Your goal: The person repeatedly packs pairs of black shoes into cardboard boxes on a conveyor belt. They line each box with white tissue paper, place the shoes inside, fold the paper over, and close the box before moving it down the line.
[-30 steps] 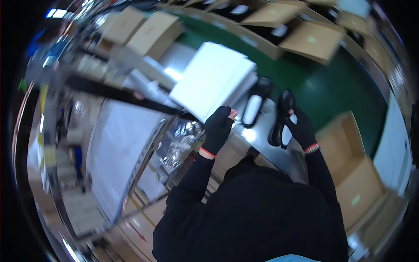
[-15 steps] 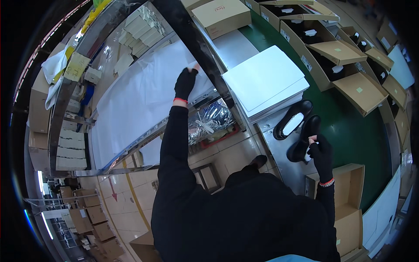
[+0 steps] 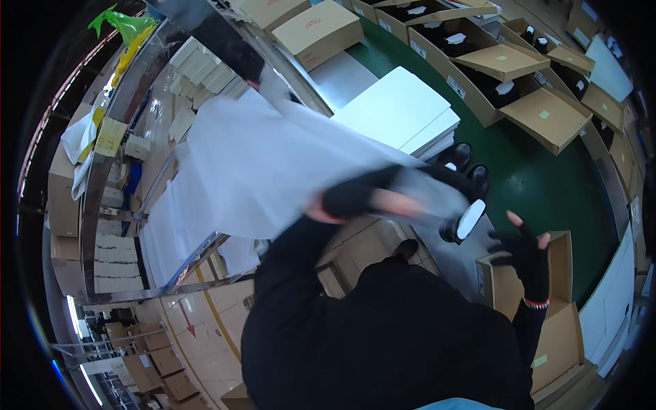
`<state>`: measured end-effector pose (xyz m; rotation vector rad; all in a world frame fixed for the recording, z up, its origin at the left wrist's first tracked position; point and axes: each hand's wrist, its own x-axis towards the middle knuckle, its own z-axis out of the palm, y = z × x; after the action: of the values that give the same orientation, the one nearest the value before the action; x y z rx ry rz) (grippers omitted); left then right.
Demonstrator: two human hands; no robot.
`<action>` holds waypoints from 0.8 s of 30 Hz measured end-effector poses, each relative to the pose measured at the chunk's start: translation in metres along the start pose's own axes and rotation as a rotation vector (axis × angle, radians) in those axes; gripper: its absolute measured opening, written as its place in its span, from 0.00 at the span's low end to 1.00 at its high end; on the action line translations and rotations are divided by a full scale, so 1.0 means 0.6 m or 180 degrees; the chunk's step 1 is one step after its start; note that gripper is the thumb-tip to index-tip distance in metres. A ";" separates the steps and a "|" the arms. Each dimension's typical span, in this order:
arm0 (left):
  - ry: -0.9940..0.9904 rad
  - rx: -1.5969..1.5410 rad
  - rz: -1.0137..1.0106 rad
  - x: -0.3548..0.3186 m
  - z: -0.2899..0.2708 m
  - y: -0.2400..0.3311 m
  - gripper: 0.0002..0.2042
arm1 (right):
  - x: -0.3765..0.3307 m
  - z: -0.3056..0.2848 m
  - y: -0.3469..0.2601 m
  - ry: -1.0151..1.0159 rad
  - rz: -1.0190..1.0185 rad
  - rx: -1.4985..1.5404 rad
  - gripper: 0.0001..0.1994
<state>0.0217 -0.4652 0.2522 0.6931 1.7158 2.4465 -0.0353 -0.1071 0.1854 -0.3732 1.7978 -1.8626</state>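
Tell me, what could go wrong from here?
The thin white sheet, spread out by the blurred left hand, might crease or tear. In this view it overlaps the stack of white paper and the black shoes, so it could drag the top piece askew or nudge a shoe.

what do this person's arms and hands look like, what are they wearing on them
Both arms wear long, plain black sleeves. The right hand has a black glove that leaves the tips of two fingers bare, with a red and pale beaded bracelet at the wrist. The left hand is gloved in black too, but blurred, so finer detail is unclear.
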 end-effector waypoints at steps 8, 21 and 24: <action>-0.2041 0.0420 -0.0653 0.115 0.152 -0.084 0.14 | -0.066 -0.125 -0.006 0.1914 0.0154 -0.0977 0.04; -0.1777 0.3368 -0.0524 0.323 0.007 -0.320 0.28 | -0.653 -0.356 -0.113 0.3985 0.0242 -0.0555 0.17; -0.1950 0.2766 -0.0632 0.420 0.090 -0.367 0.23 | -0.796 -0.335 -0.077 0.3716 0.0597 -0.0821 0.23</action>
<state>-0.2248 -0.2575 0.1472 1.0997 2.3197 1.0832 0.2440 0.3195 0.2887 0.9818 2.6454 -1.8146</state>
